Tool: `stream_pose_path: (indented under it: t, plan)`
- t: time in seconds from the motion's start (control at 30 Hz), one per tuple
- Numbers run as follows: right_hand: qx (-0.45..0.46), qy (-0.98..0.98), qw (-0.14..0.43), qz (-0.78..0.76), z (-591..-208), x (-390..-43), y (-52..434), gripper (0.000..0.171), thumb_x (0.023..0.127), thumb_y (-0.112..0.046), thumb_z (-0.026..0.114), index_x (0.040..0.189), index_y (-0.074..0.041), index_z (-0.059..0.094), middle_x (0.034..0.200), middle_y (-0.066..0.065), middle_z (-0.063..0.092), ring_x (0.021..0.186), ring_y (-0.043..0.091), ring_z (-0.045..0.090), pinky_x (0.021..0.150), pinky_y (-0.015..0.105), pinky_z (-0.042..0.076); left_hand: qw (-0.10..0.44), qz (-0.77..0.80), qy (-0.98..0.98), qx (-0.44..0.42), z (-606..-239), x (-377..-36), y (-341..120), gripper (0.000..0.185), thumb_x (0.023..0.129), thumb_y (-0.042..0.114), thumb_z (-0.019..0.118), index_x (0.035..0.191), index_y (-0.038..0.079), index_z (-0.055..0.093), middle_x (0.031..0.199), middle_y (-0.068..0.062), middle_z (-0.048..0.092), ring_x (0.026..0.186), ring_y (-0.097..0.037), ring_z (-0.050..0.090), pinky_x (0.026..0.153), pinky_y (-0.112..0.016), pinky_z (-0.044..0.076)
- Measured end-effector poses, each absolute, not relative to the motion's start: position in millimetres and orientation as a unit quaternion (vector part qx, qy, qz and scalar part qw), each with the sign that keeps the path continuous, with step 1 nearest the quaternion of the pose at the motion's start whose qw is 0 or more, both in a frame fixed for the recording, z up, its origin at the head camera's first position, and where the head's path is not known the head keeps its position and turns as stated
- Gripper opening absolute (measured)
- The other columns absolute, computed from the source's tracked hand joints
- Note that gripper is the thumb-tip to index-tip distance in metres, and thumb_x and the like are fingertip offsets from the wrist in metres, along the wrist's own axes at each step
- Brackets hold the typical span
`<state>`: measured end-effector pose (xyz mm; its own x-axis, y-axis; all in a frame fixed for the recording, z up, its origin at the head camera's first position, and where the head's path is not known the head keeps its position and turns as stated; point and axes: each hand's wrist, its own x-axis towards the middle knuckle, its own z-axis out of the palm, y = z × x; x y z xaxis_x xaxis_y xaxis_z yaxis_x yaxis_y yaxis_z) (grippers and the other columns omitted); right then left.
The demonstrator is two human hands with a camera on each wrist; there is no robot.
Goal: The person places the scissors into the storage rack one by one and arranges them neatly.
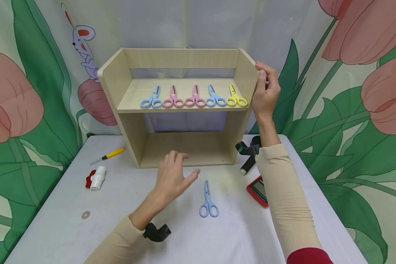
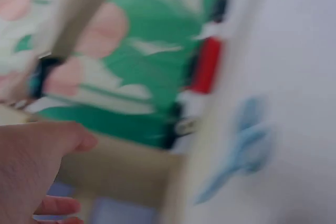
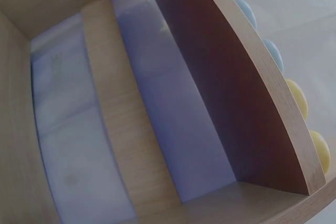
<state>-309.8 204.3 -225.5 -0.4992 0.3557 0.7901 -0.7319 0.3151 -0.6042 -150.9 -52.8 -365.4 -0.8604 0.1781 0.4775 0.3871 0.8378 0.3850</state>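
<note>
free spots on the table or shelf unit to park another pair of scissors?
Lower compartment of the wooden shelf unit is bare. Open table lies between the washer and left hand. Top shelf is crowded: five scissors in a row. Right front is tight: red device, black tool, blue scissors.

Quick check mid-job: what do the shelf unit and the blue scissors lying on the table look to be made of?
The shelf unit looks like light wood or wood-look laminate board: pale grain lines, matte flat panels with square edges; which of the two is unclear. The blue scissors seem to have moulded plastic handles, smooth and pastel, of one colour throughout; whether the blades hold metal cannot be told.
</note>
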Motion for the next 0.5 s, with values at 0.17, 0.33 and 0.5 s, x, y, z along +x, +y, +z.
stream_pose_path:
  t: [0.17, 0.33, 0.5]
  plan:
    - [0.139, -0.655, 0.478, 0.568, -225.4, -312.1, 204.9, 0.028, 0.103, -0.016, 0.048, 0.123, -0.008, 0.066, 0.130, 0.001, 0.066, 0.109, 0.008, 0.059, 0.079, 0.020, 0.042, 0.130, -0.168, -0.962, -0.171, -426.1, -123.6, -26.0, 0.071, 0.075, 0.067, 0.072, 0.114, 0.008, 0.067, 0.103, -0.006, 0.062, 0.089, -0.022, 0.058, 0.071, -0.035, 0.044]
    - [0.141, -0.656, 0.476, 0.568, -225.9, -312.7, 204.7, 0.028, 0.103, -0.016, 0.047, 0.123, -0.009, 0.066, 0.130, 0.000, 0.066, 0.111, 0.009, 0.059, 0.079, 0.019, 0.042, 0.092, -0.105, -0.976, -0.168, -461.6, -110.7, -7.8, 0.087, 0.064, 0.086, 0.065, 0.101, 0.008, 0.066, 0.087, -0.002, 0.052, 0.075, -0.017, 0.049, 0.063, -0.030, 0.037]
    - [0.149, -0.656, 0.480, 0.564, -226.3, -310.1, 204.4, 0.029, 0.103, -0.017, 0.047, 0.123, -0.008, 0.066, 0.130, 0.000, 0.066, 0.114, 0.009, 0.060, 0.078, 0.020, 0.042, 0.142, -0.069, -0.972, -0.175, -480.3, -106.4, 1.6, 0.080, 0.065, 0.083, 0.068, 0.088, 0.007, 0.061, 0.076, -0.001, 0.046, 0.066, -0.016, 0.045, 0.056, -0.029, 0.032]
